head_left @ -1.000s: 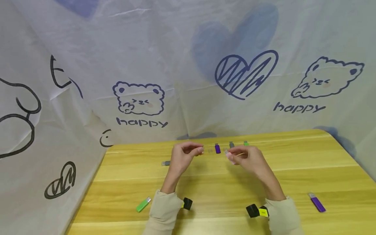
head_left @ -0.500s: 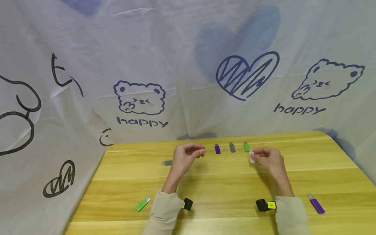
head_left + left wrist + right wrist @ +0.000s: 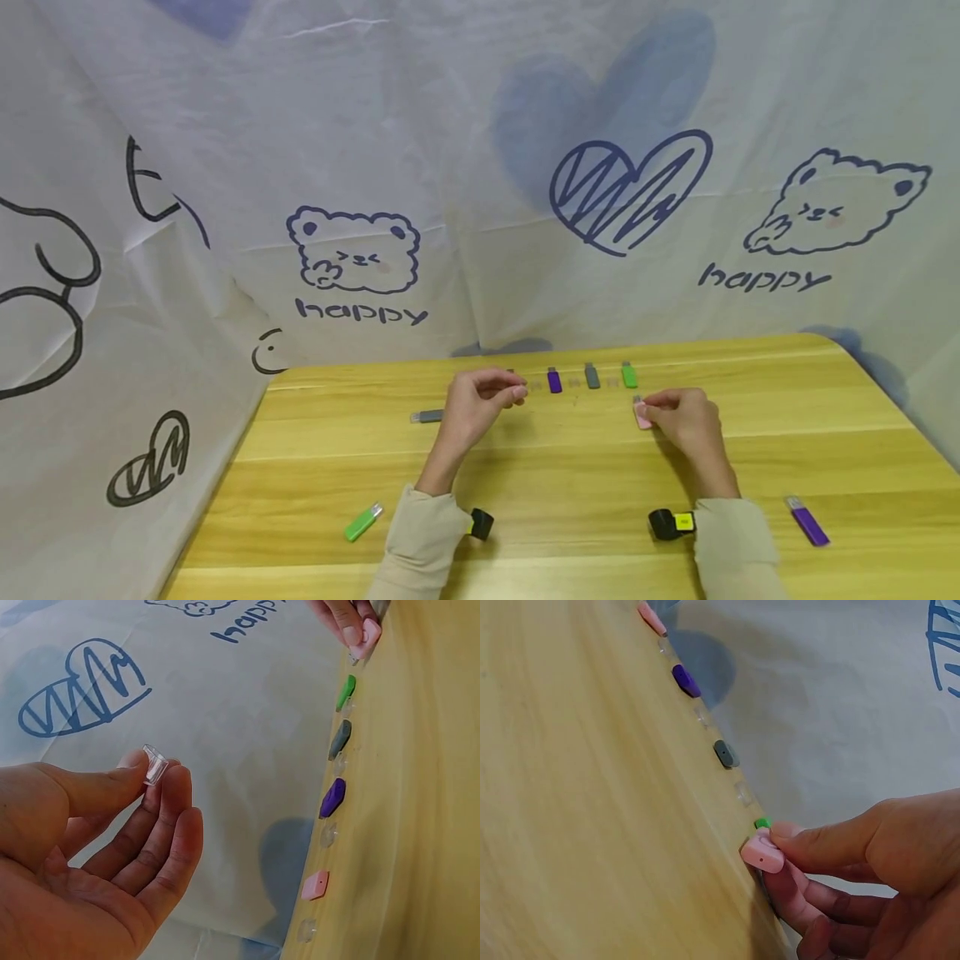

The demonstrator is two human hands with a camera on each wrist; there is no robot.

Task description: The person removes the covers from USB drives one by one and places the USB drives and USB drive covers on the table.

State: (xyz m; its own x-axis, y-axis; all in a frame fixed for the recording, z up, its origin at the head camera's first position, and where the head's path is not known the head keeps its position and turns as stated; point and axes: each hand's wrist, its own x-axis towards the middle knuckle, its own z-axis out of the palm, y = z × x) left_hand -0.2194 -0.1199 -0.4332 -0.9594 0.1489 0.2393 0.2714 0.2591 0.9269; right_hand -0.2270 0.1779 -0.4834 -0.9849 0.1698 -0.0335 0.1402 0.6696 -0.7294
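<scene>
My left hand (image 3: 474, 408) pinches a small clear plastic cap (image 3: 155, 766) between thumb and fingers, above the table's back half. With thumb and forefinger, my right hand (image 3: 692, 423) grips a pink USB stick (image 3: 641, 414), its metal plug pointing away from me. This stick is just in front of the green USB stick (image 3: 629, 375); whether it touches the table I cannot tell. Left of the green one, a grey USB stick (image 3: 592, 377) and a purple USB stick (image 3: 554, 381) lie in a row. Another pink USB stick (image 3: 315, 886) ends that row, mostly hidden behind my left hand in the head view.
Clear caps (image 3: 574, 383) lie between the sticks of the row. Another grey USB stick (image 3: 427, 416) lies left of my left hand, a green one (image 3: 363, 523) at front left, a purple one (image 3: 808, 522) at front right. A printed cloth (image 3: 480, 250) hangs behind the table.
My right hand has moved right with the pink USB stick, then slightly down towards me, uncovering the grey and green sticks. My left hand has barely moved.
</scene>
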